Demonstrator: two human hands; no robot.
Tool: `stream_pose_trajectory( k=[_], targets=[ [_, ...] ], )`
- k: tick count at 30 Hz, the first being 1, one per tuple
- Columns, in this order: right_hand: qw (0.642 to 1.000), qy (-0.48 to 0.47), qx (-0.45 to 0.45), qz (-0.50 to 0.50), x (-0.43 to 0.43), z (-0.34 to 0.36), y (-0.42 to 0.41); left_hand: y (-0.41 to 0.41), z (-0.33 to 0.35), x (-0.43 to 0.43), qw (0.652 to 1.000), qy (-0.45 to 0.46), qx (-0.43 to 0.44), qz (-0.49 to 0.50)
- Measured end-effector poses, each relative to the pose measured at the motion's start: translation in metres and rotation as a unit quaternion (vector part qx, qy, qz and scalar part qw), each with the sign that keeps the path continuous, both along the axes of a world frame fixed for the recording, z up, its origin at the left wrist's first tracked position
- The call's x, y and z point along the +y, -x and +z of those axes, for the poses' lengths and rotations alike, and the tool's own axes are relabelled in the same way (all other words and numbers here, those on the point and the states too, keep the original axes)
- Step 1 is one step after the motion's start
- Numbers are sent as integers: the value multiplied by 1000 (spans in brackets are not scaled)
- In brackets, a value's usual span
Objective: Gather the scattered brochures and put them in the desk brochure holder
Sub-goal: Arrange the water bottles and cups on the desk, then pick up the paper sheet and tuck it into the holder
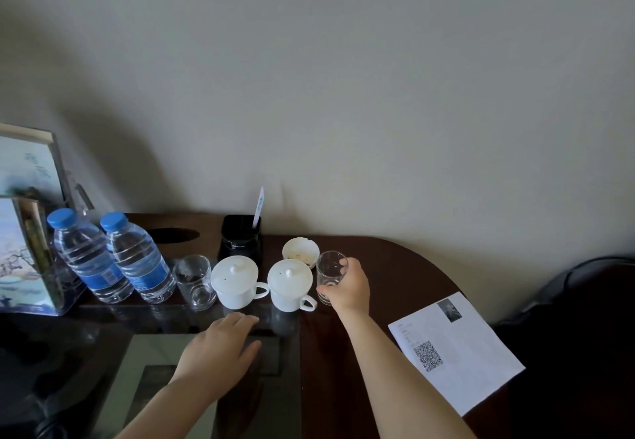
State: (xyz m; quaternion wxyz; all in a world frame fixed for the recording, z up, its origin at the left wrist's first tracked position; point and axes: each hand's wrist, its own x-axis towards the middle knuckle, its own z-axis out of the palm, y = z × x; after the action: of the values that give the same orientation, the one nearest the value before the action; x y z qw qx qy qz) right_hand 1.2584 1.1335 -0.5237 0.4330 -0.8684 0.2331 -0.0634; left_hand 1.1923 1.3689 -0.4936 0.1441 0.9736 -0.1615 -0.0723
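A clear brochure holder (51,297) stands at the far left of the desk with blue-and-white brochures (15,260) upright in it. A white printed sheet with a QR code (457,349) lies flat at the desk's right edge. My right hand (350,287) is shut on a clear drinking glass (330,273) standing on the dark wooden desk (395,267), to the right of the lidded mugs. My left hand (223,346) rests flat, fingers apart, on the glossy black surface in front of the mugs, holding nothing.
Two blue-capped water bottles (113,260) lean by the holder. A second glass (194,280), two white lidded mugs (264,284), a small white bowl (300,251) and a black box with a paper slip (240,239) line the back. A dark chair (584,301) sits at right.
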Motion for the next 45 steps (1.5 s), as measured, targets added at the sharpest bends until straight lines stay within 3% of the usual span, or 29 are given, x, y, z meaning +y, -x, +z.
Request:
stream_pose_trajectory(
  k=[17,23,26,29,36,45],
  targets=[
    [999,-30,30,20,-3,-7,10,6,-2,-9,1000,-5,4,-14],
    [992,81,78,55,-52,33,42,0,42,-55,999,3,-29,-41],
    [979,162,104,62,-98,51,74,-6,65,-110,994,39,-74,-63],
    [959,229,153,64,-144,57,111,-7,73,-176,992,44,-64,-101],
    [939,275,201,39,-211,51,168,12,45,-298,981,-70,24,-180],
    [936,274,213,54,-242,19,181,27,-56,-354,971,-129,82,-182]
  ],
)
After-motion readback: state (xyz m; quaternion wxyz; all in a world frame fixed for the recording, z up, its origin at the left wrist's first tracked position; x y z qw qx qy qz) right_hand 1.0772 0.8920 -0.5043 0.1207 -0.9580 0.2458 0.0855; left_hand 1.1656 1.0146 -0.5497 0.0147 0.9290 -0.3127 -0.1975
